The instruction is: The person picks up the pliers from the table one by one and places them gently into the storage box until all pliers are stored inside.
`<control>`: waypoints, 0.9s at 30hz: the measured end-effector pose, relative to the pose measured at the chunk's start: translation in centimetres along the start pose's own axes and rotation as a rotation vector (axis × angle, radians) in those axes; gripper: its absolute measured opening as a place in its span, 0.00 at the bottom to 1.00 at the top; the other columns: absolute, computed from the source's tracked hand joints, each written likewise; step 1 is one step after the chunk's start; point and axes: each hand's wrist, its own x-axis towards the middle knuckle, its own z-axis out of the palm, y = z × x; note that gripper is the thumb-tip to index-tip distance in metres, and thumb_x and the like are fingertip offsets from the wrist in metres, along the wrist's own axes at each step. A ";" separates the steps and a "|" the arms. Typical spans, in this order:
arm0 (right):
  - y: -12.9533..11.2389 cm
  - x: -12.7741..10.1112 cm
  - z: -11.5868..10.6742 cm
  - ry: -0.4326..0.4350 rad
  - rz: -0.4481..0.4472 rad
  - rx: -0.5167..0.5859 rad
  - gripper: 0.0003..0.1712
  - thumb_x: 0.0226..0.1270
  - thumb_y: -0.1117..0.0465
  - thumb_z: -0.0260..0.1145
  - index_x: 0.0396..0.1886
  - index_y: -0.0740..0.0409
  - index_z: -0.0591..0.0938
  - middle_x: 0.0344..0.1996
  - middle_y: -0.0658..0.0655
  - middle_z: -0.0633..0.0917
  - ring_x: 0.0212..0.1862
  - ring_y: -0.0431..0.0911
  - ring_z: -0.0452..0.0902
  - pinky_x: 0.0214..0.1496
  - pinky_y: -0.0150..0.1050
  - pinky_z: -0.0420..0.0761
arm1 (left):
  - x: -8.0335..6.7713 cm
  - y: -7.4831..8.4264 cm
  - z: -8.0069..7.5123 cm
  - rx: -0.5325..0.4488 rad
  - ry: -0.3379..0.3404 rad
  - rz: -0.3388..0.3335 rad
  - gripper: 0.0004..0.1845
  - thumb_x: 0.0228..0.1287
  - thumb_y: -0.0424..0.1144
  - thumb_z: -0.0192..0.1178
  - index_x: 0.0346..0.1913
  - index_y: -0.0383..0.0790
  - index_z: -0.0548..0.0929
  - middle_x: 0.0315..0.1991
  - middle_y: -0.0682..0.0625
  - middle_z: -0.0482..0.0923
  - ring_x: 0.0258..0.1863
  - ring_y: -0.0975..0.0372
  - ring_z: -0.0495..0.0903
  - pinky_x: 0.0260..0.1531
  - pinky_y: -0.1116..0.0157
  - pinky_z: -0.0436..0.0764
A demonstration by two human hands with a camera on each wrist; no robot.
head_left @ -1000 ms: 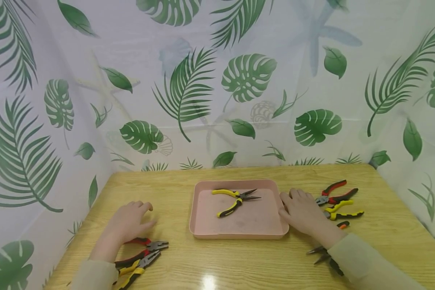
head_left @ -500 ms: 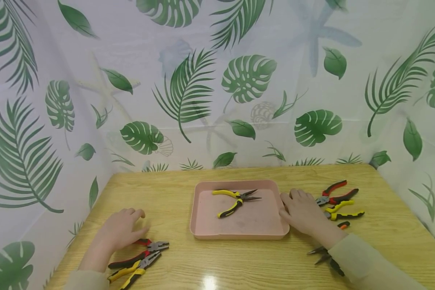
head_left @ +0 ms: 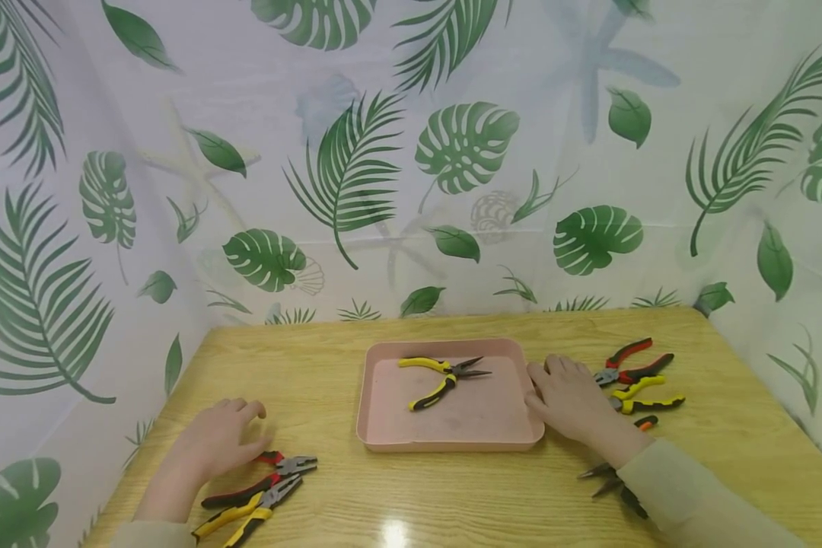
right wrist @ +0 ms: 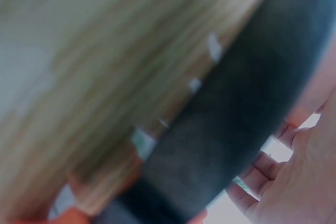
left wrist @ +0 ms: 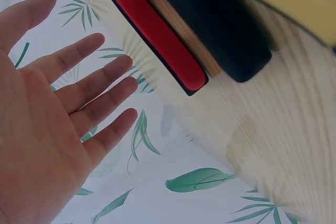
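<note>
In the head view, my left hand (head_left: 215,441) hovers at the left with loosely spread fingers, holding nothing. Just right of and below it lie red-and-black pliers (head_left: 274,476) and yellow-and-black pliers (head_left: 253,511). Spread fingers (left wrist: 100,90) show in the left wrist view, apart from the red handle (left wrist: 157,35). My right hand (head_left: 575,399) holds the right rim of a pink tray (head_left: 452,447), thumb tip over the edge. Inside the tray, yellow-and-black long-nose pliers (head_left: 445,380) lie spread. A blurred dark handle (right wrist: 226,103) partly covers my right hand in its wrist view.
At the right lie more red-and-black pliers (head_left: 633,364) and yellow-and-black pliers (head_left: 651,397). Dark-jawed pliers (head_left: 610,479) with an orange-marked handle are partly hidden under my right forearm. A leaf-printed cloth (head_left: 383,190) surrounds the wooden table (head_left: 356,506).
My left hand has drawn left and slightly toward me, uncovering more of the handles of the left pliers. My right hand and the tray keep their places.
</note>
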 end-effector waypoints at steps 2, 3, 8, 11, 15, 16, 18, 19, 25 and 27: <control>0.0 0.0 -0.1 0.002 -0.001 0.001 0.08 0.77 0.56 0.59 0.37 0.52 0.73 0.32 0.56 0.71 0.34 0.50 0.62 0.40 0.44 0.62 | -0.1 0.1 -0.1 0.001 -0.004 -0.002 0.22 0.68 0.54 0.68 0.56 0.44 0.84 0.51 0.46 0.86 0.50 0.46 0.85 0.52 0.43 0.82; 0.0 0.0 -0.1 0.003 -0.002 0.000 0.08 0.77 0.56 0.59 0.37 0.53 0.73 0.32 0.56 0.72 0.34 0.50 0.62 0.39 0.44 0.62 | -0.1 0.1 -0.1 0.002 -0.004 -0.003 0.22 0.68 0.54 0.69 0.56 0.44 0.84 0.52 0.46 0.86 0.50 0.46 0.85 0.52 0.42 0.82; 0.0 0.1 -0.1 0.008 -0.002 -0.007 0.07 0.76 0.56 0.59 0.37 0.53 0.73 0.32 0.56 0.72 0.34 0.50 0.63 0.39 0.44 0.63 | -0.3 0.2 -0.1 0.008 0.007 -0.001 0.21 0.67 0.53 0.69 0.54 0.43 0.84 0.51 0.46 0.86 0.49 0.46 0.85 0.52 0.43 0.83; 0.0 0.1 0.0 0.012 -0.002 -0.013 0.07 0.76 0.56 0.59 0.37 0.53 0.73 0.32 0.56 0.72 0.34 0.50 0.63 0.38 0.44 0.63 | -0.4 0.2 0.0 0.005 0.006 0.008 0.20 0.67 0.53 0.69 0.54 0.44 0.84 0.51 0.46 0.86 0.50 0.46 0.85 0.51 0.42 0.83; -0.1 0.0 -0.1 0.022 -0.005 -0.022 0.07 0.76 0.56 0.60 0.38 0.54 0.74 0.32 0.56 0.72 0.33 0.49 0.63 0.38 0.44 0.63 | -0.7 0.3 0.2 0.000 -0.020 0.011 0.21 0.67 0.54 0.69 0.56 0.45 0.83 0.53 0.46 0.85 0.52 0.46 0.84 0.53 0.41 0.82; -0.1 0.0 0.0 0.023 -0.004 -0.023 0.08 0.76 0.56 0.60 0.38 0.54 0.74 0.32 0.56 0.72 0.33 0.49 0.63 0.38 0.44 0.63 | -0.8 0.3 0.3 -0.006 -0.030 0.004 0.22 0.67 0.54 0.69 0.56 0.45 0.83 0.53 0.46 0.85 0.52 0.47 0.83 0.54 0.41 0.82; -0.1 0.0 -0.1 0.022 -0.003 -0.021 0.08 0.76 0.56 0.60 0.37 0.53 0.73 0.31 0.56 0.71 0.33 0.49 0.62 0.38 0.43 0.62 | -0.9 0.3 0.6 -0.012 -0.048 -0.002 0.23 0.66 0.55 0.70 0.57 0.46 0.83 0.54 0.47 0.85 0.53 0.47 0.83 0.55 0.42 0.81; -0.2 0.0 -0.1 0.022 -0.003 -0.019 0.08 0.76 0.56 0.60 0.37 0.53 0.73 0.31 0.56 0.71 0.33 0.49 0.62 0.38 0.43 0.62 | -0.9 0.3 0.7 -0.019 -0.056 -0.006 0.24 0.66 0.55 0.70 0.58 0.46 0.82 0.54 0.47 0.85 0.53 0.47 0.83 0.56 0.42 0.81; -0.3 -0.1 -0.2 0.013 -0.003 -0.006 0.08 0.76 0.56 0.59 0.36 0.53 0.73 0.31 0.56 0.71 0.33 0.49 0.61 0.38 0.43 0.61 | -1.2 0.3 1.0 -0.057 -0.076 -0.013 0.26 0.61 0.56 0.74 0.56 0.45 0.83 0.50 0.48 0.85 0.49 0.50 0.85 0.52 0.45 0.83; -0.2 -0.1 -0.2 0.008 0.000 -0.006 0.08 0.76 0.56 0.59 0.37 0.53 0.73 0.31 0.56 0.71 0.33 0.49 0.61 0.38 0.43 0.61 | -1.2 0.3 1.1 -0.067 -0.078 -0.005 0.26 0.60 0.57 0.75 0.54 0.45 0.84 0.46 0.49 0.85 0.45 0.52 0.84 0.48 0.47 0.84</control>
